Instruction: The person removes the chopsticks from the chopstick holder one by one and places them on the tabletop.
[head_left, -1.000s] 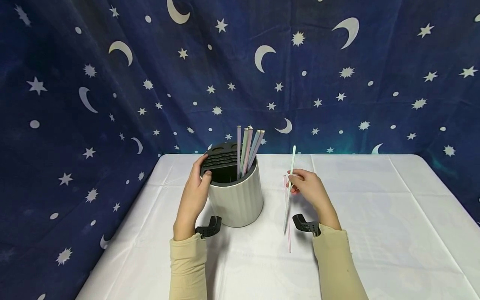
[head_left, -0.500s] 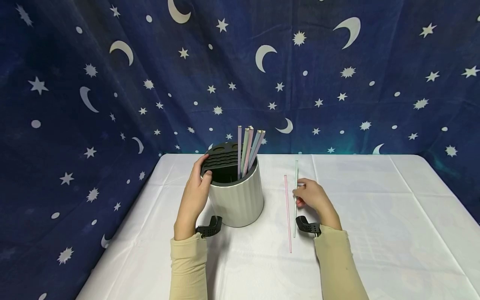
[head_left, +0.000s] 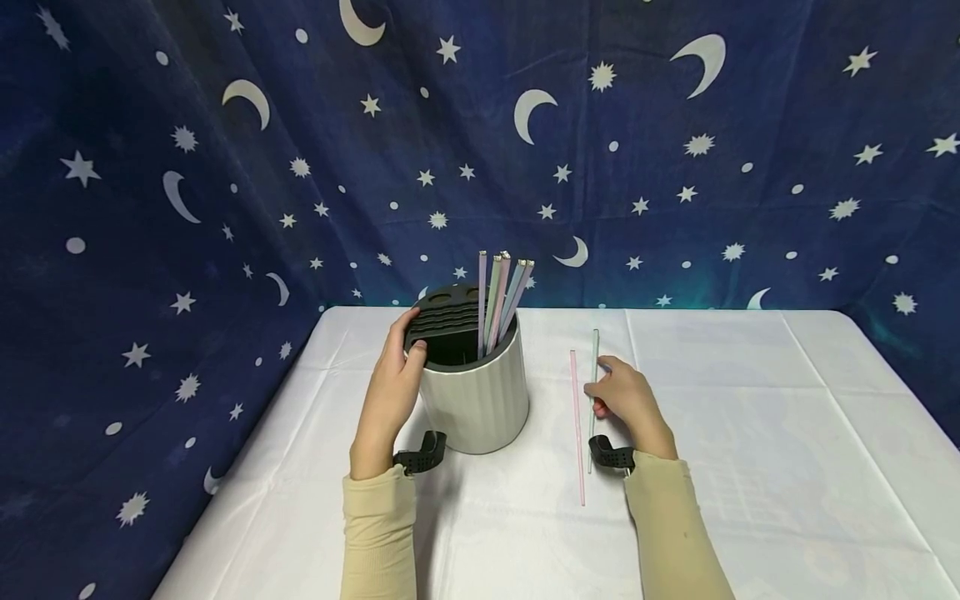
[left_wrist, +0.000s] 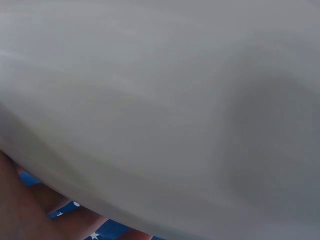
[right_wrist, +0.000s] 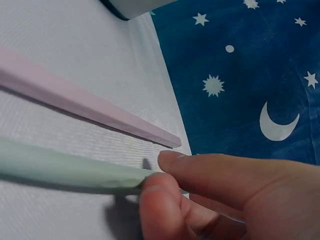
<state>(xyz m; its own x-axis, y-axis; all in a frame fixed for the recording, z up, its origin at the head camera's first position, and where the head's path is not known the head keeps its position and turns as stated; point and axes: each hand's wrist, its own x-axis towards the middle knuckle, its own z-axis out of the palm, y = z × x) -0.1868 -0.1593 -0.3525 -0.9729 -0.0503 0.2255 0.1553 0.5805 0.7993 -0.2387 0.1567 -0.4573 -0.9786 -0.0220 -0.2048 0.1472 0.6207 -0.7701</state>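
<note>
We've got the right hand [right_wrist: 225, 185] pinching a pale green stick [right_wrist: 70, 167]; the hand hides the stick's far part. Pink stick [right_wrist: 95, 107] lies on the white tabletop [right_wrist: 65, 30], near the green one but apart, one end toward the tabletop's edge. Past that edge we see a blue backdrop [right_wrist: 220, 135], white stars [right_wrist: 213, 86], a crescent [right_wrist: 277, 125]. Pale container [right_wrist: 142, 6], mostly cut off, near the same edge.

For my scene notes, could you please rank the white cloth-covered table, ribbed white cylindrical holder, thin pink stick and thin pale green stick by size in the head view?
1. White table
2. Ribbed holder
3. Pink stick and pale green stick: too alike to rank; the right hand partly covers the green one.
</note>
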